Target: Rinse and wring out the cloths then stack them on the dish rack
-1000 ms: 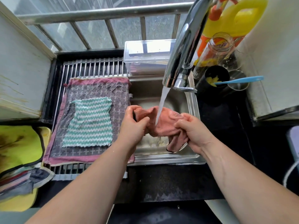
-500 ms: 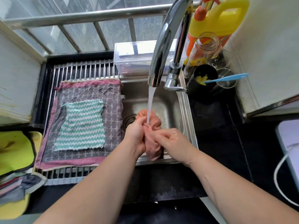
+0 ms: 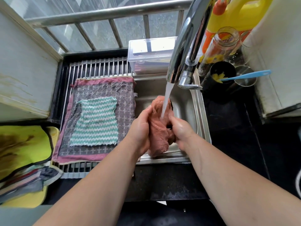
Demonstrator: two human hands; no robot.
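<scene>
A wet salmon-pink cloth hangs bunched over the steel sink, under water running from the chrome tap. My left hand grips its left side and my right hand grips its right side, palms facing each other. On the roll-up dish rack to the left lies a grey cloth with a pink border, spread flat. A smaller green-and-white striped cloth lies on top of it.
A pile of cloths with a stained yellow one on top sits at the left edge. Behind the sink stand a clear plastic box, a yellow jug, a glass jar and a black cup with a blue brush.
The pink cloth went from stretched between my hands to bunched into a vertical roll. My hands came together on it and stay pressed there under the stream.
</scene>
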